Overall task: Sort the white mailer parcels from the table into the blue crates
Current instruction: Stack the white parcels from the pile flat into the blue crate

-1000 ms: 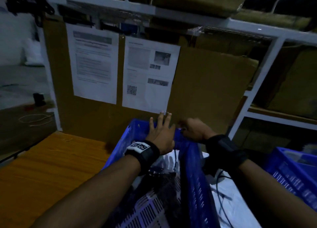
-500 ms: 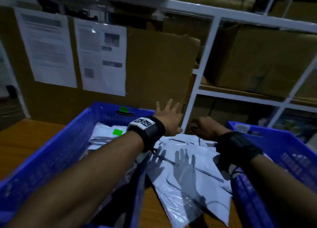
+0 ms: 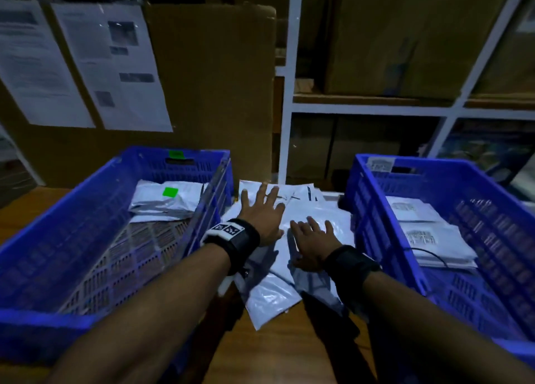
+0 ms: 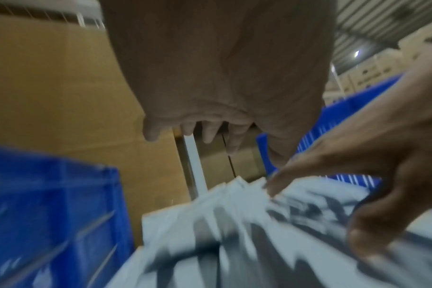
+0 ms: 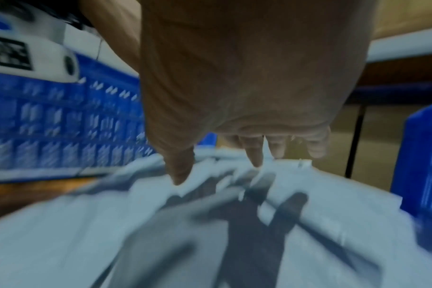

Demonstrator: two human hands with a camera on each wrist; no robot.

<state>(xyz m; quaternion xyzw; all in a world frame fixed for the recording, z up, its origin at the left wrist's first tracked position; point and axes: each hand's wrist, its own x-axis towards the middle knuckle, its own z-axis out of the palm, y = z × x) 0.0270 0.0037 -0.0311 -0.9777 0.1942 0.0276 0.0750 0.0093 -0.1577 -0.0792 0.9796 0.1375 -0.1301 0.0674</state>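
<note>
Backdrop: cardboard sheet [image 3: 208, 88] with two printed papers [image 3: 115, 65], text too blurred to read; white shelf frame [image 3: 289, 94] beside it.
Tabletop [image 3: 275, 340]: wood, carrying two crates.
Left crate [image 3: 86, 216]: blue, green tag on rim; parcel with green sticker [image 3: 170, 192] inside.
Right crate [image 3: 463, 210]: blue, labelled parcels inside, print unreadable.
Parcels [image 3: 304, 218]: white pile between the crates.
Left hand [image 3: 262, 213]: fingers spread flat over the pile, gripping nothing.
Right hand [image 3: 311, 242]: likewise spread, just beside.
Wrist views: blurred; fingertips [image 5: 255, 155] just above the pile, contact unclear.

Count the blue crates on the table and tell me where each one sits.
2. The left crate stands left of the loose mailer pile; the right crate stands right of it. Both already hold white parcels. More crates could lie outside the frame.
</note>
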